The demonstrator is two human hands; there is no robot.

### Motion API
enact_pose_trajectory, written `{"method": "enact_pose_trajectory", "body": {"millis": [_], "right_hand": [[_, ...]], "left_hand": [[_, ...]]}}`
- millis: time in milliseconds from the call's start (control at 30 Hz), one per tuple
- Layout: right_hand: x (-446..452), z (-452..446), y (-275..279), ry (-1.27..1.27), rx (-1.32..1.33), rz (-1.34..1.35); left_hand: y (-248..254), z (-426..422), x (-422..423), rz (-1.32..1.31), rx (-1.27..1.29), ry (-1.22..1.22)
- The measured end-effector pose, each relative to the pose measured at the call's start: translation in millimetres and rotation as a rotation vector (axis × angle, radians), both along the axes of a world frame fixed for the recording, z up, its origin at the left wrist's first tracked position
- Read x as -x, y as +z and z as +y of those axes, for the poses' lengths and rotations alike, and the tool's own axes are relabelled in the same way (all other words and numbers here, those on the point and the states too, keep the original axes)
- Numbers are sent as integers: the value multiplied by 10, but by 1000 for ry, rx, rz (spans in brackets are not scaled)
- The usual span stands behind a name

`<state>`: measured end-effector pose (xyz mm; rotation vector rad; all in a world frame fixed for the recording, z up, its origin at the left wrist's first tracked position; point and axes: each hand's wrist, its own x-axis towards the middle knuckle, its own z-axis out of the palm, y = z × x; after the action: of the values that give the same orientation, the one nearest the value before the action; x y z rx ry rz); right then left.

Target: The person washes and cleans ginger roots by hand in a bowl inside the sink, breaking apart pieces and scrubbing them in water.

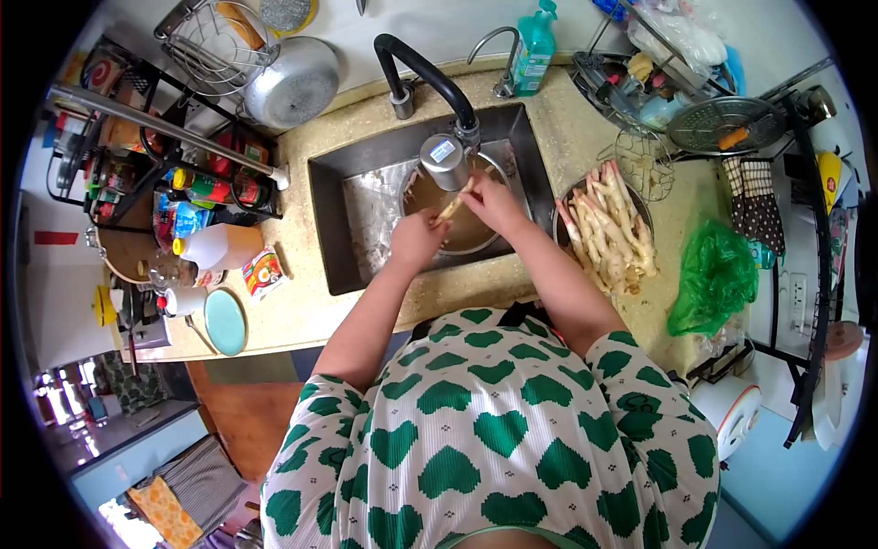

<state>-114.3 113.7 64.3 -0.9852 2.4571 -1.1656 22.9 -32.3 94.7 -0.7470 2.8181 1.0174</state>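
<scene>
Both my hands hold a pale piece of young ginger (450,212) over a round metal basin (476,250) of murky water in the dark sink (340,265). My left hand (419,240) has its fingers closed round the lower end. At the upper end, my right hand (494,206) pinches it with the fingertips. A silver faucet attachment with a small display (444,163) hangs just above the hands. On the counter to the right, a bowl is heaped with long, pink-tipped ginger shoots (605,229). Scraps lie on the sink floor to the left.
A black faucet (428,69) arches over the sink, beside a thin metal tap (498,55) and a green soap bottle (533,55). Bottles and a rack crowd the left, with a teal oval dish (225,322). A green plastic bag (713,279) lies at the right.
</scene>
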Motion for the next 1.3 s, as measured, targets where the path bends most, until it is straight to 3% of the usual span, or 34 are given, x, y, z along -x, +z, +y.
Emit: {"method": "enact_pose_trajectory", "body": {"millis": [200, 300, 433, 467, 500, 600, 700, 800, 933, 1033, 1067, 1167, 1233, 1300], "right_hand": [[80, -97, -108, 63, -180, -13], [1, -98, -64, 6, -143, 5], [-10, -57, -131, 108, -126, 66], [78, -74, -312, 88, -144, 135], [131, -77, -437, 67, -161, 203], [101, -18, -212, -51, -3, 42], [32, 134, 140, 6, -105, -100], [104, 208, -138, -18, -98, 91], [13, 157, -175, -239, 301, -126], [-163, 36, -52, -508, 588, -661], [-124, 70, -221, -509, 401, -86], [-61, 210, 112, -114, 163, 92], [-57, 166, 136, 6, 209, 65], [-14, 84, -25, 85, 207, 29]], "left_hand": [[48, -167, -28, -61, -143, -49], [66, -211, -26, -161, -308, -24], [33, -216, -31, -251, -432, -8], [-219, -262, -60, -144, -438, -57], [-158, -224, -52, -145, -479, -47], [-68, -128, -4, -152, -549, -45], [-171, -100, 44, -108, -576, -72], [-273, -63, 103, -111, -604, -92], [-478, -30, 242, -47, -939, 36], [-477, 45, 328, -1, -871, 75], [-411, 24, 311, -9, -712, 42], [-930, -119, 265, 55, -539, -40], [-482, 5, 248, -94, -525, -10], [-591, 43, 194, -17, -427, -48]]}}
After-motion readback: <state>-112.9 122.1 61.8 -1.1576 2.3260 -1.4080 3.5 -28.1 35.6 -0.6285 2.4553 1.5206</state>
